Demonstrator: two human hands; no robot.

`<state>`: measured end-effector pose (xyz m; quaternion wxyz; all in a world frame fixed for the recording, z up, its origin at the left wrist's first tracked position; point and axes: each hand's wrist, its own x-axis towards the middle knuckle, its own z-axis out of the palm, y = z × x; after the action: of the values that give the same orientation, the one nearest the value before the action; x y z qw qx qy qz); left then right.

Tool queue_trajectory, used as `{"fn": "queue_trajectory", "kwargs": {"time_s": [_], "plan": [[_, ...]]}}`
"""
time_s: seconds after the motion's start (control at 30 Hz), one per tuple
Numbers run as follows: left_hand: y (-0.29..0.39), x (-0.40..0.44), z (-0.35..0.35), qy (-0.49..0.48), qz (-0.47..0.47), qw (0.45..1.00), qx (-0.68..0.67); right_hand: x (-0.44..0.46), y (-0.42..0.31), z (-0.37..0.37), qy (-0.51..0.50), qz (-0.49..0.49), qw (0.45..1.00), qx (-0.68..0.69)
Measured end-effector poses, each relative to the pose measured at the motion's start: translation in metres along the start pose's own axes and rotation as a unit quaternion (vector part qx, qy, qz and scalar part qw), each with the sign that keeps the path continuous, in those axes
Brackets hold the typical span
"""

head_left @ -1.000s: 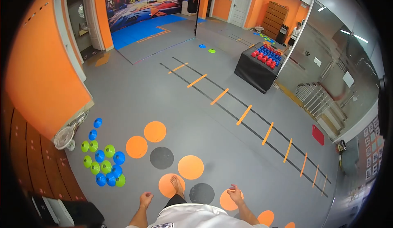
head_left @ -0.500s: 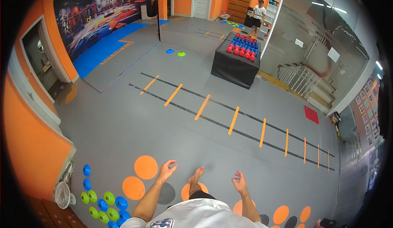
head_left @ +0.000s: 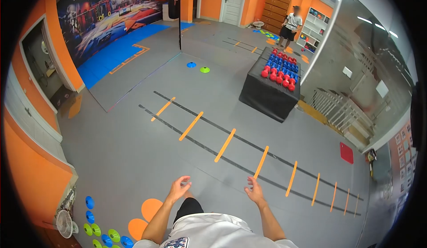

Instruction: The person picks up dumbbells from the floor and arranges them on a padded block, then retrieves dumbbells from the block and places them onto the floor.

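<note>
The floor ladder is laid ahead, its long axis slanted from far left to near right. The right hand is placed nearer than the left hand; both are held empty, fingers loosely parted.

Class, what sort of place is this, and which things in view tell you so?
Probably a gym or training studio: rows of dumbbells, a floor ladder and a hanging punching bag.
</note>
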<state>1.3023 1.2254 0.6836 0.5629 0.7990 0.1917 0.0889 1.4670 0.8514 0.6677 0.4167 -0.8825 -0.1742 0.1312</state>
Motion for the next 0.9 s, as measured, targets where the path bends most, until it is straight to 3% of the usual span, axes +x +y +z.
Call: {"fn": "queue_trajectory", "kwargs": {"time_s": [0.2,0.37,0.63,0.9], "plan": [[-0.013,0.150,-0.035,0.012,0.011,1.000,0.014,0.167,-0.024,0.032,0.001,-0.057,0.998,-0.040],[-0.013,0.314,-0.065,-0.010,-0.020,1.000,-0.014,0.275,-0.051,0.042,0.021,0.017,1.000,-0.010],[0.032,0.529,-0.065,-0.096,0.062,0.993,-0.018,0.417,-0.078,0.035,0.073,0.074,0.994,-0.028],[0.041,0.743,-0.059,-0.108,0.068,0.992,0.008,0.589,-0.043,0.037,0.096,0.135,0.986,0.008]]}}
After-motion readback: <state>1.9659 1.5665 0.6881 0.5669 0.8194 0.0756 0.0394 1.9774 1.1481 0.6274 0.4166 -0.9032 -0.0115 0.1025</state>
